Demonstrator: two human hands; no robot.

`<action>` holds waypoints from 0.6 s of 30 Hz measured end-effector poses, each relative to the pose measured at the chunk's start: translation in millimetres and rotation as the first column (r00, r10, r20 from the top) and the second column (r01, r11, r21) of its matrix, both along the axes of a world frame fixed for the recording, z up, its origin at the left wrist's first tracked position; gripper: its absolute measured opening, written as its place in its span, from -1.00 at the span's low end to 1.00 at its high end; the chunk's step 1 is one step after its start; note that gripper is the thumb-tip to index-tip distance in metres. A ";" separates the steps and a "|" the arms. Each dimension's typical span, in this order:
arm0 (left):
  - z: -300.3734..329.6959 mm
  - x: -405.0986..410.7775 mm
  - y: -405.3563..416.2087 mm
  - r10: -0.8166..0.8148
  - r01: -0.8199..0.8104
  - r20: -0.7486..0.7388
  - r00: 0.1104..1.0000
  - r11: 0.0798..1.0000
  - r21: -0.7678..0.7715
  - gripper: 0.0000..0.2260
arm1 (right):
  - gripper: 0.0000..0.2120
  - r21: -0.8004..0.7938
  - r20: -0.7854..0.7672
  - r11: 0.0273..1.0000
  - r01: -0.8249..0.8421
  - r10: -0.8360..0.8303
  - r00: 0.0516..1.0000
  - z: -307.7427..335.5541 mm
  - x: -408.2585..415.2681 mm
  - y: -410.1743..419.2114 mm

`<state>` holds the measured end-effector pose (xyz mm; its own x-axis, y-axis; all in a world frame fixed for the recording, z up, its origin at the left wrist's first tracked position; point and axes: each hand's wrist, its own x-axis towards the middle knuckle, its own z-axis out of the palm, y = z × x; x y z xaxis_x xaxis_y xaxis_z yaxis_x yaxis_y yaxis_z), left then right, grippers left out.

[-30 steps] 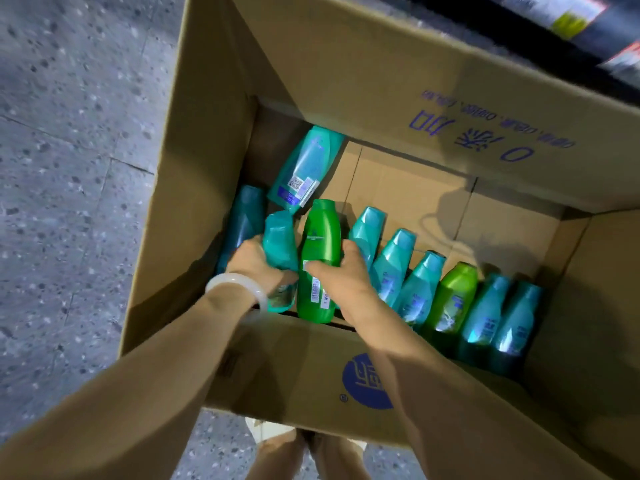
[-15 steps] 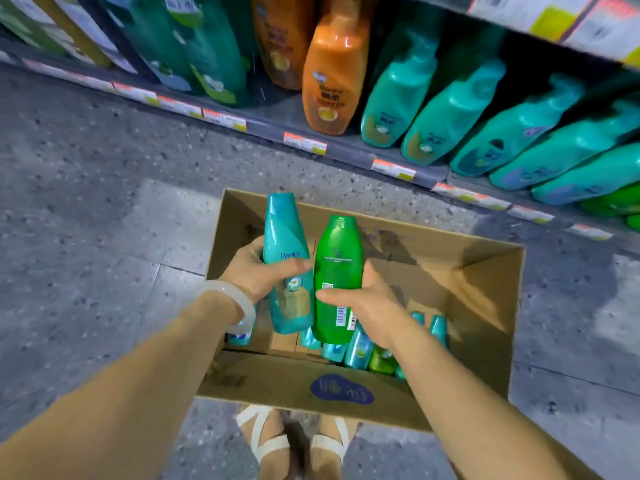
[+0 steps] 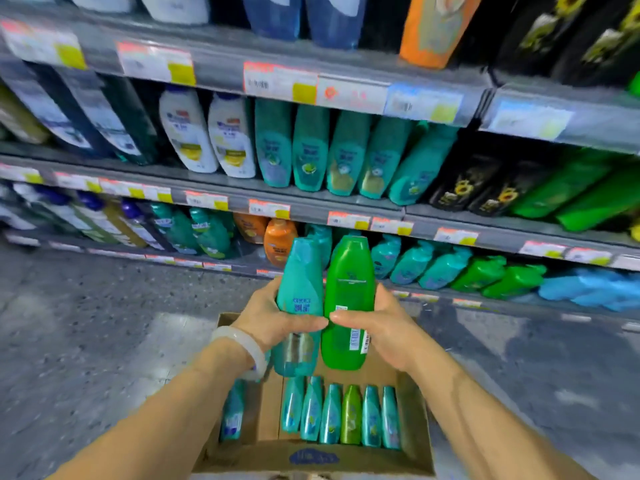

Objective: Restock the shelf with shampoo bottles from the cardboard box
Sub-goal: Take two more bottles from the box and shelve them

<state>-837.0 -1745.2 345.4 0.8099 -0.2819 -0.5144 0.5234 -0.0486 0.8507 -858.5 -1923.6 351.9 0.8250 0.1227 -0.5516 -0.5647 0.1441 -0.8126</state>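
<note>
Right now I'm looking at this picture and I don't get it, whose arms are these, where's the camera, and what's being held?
There is no machine here. A person wears a wide-angle camera on the head, so you look forward and down along their own two bare arms.

The left hand, with a pale bangle on the wrist, grips a teal shampoo bottle. The right hand grips a green shampoo bottle. Both bottles are upright, side by side.

Below them an open cardboard box sits on the floor, with more teal bottles and one green one in it. Ahead are store shelves lined with shampoo bottles and price tags. The picture is somewhat blurred.
</note>
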 end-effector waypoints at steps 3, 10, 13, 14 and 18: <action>51.7 -0.4 -3.0 -0.036 0.036 0.058 0.998 0.999 0.011 -0.49 | -0.43 -0.030 0.051 0.999 0.026 -0.024 0.998 50.9 -4.1 -4.9; 172.0 -15.2 -6.5 -0.059 0.064 0.186 0.981 0.998 -0.019 -0.59 | -0.48 -0.049 0.207 0.997 0.060 -0.048 0.977 171.4 -24.3 -7.5; 218.4 -19.5 -11.3 -0.089 0.098 0.253 0.963 0.995 -0.022 -0.67 | -0.51 -0.040 0.286 0.996 0.077 -0.062 0.956 219.0 -33.0 -12.1; 233.8 -19.3 -14.7 -0.103 0.113 0.271 0.957 0.993 -0.021 -0.66 | -0.53 -0.041 0.317 0.996 0.085 -0.067 0.946 234.6 -35.9 -15.1; 290.5 -16.6 -34.5 -0.169 0.190 0.357 0.919 0.981 -0.023 -0.59 | -0.59 -0.061 0.414 0.989 0.137 -0.100 0.905 292.1 -46.7 -33.6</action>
<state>-853.6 -1779.8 635.9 0.8685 -0.4599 -0.1849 0.1771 -0.0604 0.9823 -905.2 -1957.2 644.0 0.9857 -0.0232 -0.1670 -0.1636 0.1078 -0.9806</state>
